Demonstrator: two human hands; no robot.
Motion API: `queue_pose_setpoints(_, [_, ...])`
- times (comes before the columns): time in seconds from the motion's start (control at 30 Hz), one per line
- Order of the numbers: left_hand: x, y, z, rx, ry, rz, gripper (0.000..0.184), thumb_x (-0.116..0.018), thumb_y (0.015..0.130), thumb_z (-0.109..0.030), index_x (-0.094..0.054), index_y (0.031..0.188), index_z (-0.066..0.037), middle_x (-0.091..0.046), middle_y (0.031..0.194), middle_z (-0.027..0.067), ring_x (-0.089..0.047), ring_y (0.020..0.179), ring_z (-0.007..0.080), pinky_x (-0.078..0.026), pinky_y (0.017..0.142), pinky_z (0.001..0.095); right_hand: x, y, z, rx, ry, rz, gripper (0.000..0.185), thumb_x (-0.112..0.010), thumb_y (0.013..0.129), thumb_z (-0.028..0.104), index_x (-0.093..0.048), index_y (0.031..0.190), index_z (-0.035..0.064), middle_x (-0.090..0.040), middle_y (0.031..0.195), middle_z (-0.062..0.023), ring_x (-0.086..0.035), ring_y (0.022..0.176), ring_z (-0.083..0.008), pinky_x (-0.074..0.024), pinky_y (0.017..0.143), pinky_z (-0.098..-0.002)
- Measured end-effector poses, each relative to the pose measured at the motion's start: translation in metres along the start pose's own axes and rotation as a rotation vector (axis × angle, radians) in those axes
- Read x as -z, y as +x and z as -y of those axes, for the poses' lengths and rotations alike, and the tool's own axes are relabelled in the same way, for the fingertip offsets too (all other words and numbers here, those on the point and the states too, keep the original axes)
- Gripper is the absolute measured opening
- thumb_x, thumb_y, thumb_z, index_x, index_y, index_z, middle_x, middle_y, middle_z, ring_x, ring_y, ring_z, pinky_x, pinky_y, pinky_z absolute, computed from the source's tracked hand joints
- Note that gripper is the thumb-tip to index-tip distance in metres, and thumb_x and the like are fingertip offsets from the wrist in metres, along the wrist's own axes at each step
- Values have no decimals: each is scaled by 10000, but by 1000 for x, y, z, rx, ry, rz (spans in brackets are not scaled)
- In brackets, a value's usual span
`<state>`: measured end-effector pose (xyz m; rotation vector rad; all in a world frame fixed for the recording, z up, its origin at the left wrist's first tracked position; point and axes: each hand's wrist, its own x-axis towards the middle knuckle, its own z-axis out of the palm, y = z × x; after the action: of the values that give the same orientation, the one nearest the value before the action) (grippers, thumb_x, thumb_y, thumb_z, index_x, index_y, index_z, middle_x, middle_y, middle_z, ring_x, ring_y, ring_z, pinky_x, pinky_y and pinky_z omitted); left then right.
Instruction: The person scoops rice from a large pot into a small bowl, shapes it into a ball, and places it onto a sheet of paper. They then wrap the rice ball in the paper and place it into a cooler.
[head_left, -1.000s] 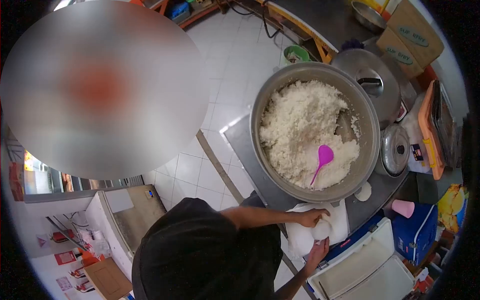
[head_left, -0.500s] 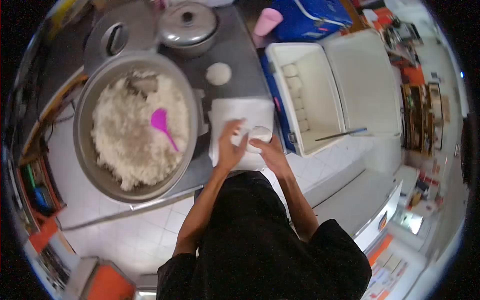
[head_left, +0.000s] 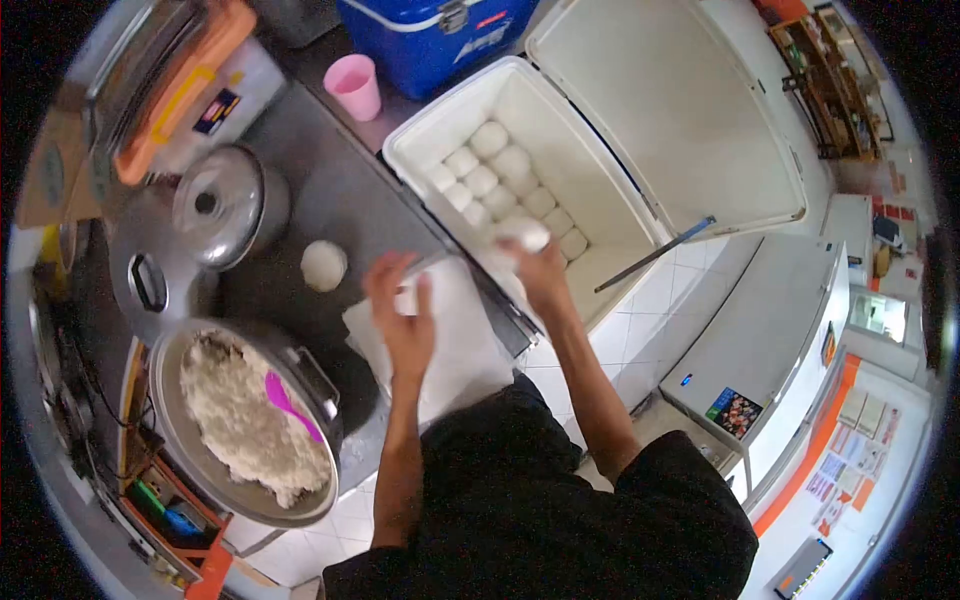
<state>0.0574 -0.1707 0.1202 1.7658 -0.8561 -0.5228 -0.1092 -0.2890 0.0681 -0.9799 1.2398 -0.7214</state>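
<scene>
My right hand (head_left: 540, 272) grips a round white rice bundle (head_left: 524, 235), smeared a little by motion, above the near side of the open cooler (head_left: 615, 215). Inside the cooler, several similar white bundles (head_left: 520, 180) sit packed in rows on the floor. My left hand (head_left: 402, 318) hovers over a stack of white paper sheets (head_left: 460, 340), its fingers curved and apart. To the left of it on the metal table lies a round white object (head_left: 323, 265); whether it is a bowl or a bundle I cannot tell.
A large pot of cooked rice (head_left: 245, 425) with a purple rice paddle (head_left: 290, 405) stands at lower left. Beyond are a lidded metal pot (head_left: 225, 205), a pink cup (head_left: 353, 88) and a blue cooler (head_left: 440, 40). A dark bar (head_left: 650, 255) slants across the open cooler's edge.
My right hand has carried the rice bundle from over the paper to above the cooler. My left hand has parted from it. The camera view has turned toward the cooler.
</scene>
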Motion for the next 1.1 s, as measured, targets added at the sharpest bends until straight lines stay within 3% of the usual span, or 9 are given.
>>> queue_pose_setpoints(0.13, [26, 46, 61, -110, 287, -240, 440, -747, 809, -143, -575, 1201, -39, -513, 1225, 178, -494, 1149, 353, -421, 934, 465, 95, 169, -130, -293, 27, -301, 508, -731, 824, 248, -540, 1237, 22, -648, 1001, -56, -636, 855, -178, -520, 775, -355])
queue_pose_setpoints(0.2, [40, 60, 77, 7, 804, -221, 698, -815, 743, -214, -468, 1327, -58, -450, 1324, 205, -436, 1233, 392, -372, 1009, 509, 144, 282, -293, 564, -1171, -276, 576, -719, 834, 302, -538, 1315, 42, -607, 1238, -174, -565, 1136, -262, -435, 986, -403])
queue_pose_setpoints(0.33, [57, 82, 99, 166, 908, -192, 947, -886, 644, -259, -361, 1410, -71, -375, 1408, 227, -374, 1301, 410, -328, 1058, 535, 164, 279, -278, 364, -225, -218, 557, -687, 879, 318, -499, 1302, 8, -650, 982, -107, -622, 834, -220, -510, 722, -420])
queue_pose_setpoints(0.4, [70, 83, 117, 177, 802, -95, 1053, -918, 586, -264, -331, 1438, -68, -358, 1432, 230, -362, 1315, 411, -320, 1084, 539, 126, 238, -222, 56, -532, -166, 613, -669, 895, 343, -455, 1360, 4, -658, 1005, -123, -619, 913, -230, -509, 795, -425])
queue_pose_setpoints(0.47, [79, 81, 140, 186, 641, -21, 1124, -936, 549, -243, -304, 1462, -65, -337, 1450, 227, -347, 1335, 392, -322, 1101, 541, 115, 228, -234, 362, -1420, -287, 576, -640, 915, 340, -474, 1337, -15, -648, 966, -114, -612, 887, -212, -502, 820, -403])
queue_pose_setpoints(0.67, [73, 93, 124, 336, 448, -3, 1113, -902, 577, -133, -266, 1488, -69, -427, 1403, 249, -422, 1301, 407, -363, 1087, 540, 57, 244, -179, -180, 87, -640, 439, -599, 941, 356, -615, 1106, -50, -649, 928, -145, -610, 809, -263, -496, 800, -394])
queue_pose_setpoints(0.8, [77, 88, 135, 171, 446, -45, 1076, -873, 559, -77, -304, 1472, -65, -485, 1348, 233, -473, 1251, 396, -387, 1062, 537, 79, 250, -205, -304, -577, -564, 377, -575, 956, 364, -607, 1018, -6, -618, 861, -105, -592, 764, -227, -505, 739, -344])
queue_pose_setpoints(0.93, [65, 72, 110, 81, 488, -110, 1043, -867, 517, -40, -370, 1434, -53, -501, 1332, 214, -485, 1232, 381, -396, 1046, 489, 146, 294, -326, 183, 138, -226, 271, -570, 966, 295, -585, 1112, 67, -619, 941, -65, -594, 829, -205, -510, 753, -314])
queue_pose_setpoints(1.1, [53, 3, 71, 195, 219, -59, 1006, -872, 491, -50, -409, 1384, -15, -540, 1263, 181, -521, 1170, 342, -407, 1024, 426, 58, 34, -55, 179, -26, -216, 310, -516, 1001, 271, -600, 1089, -14, -645, 956, -80, -622, 861, -156, -523, 768, -303])
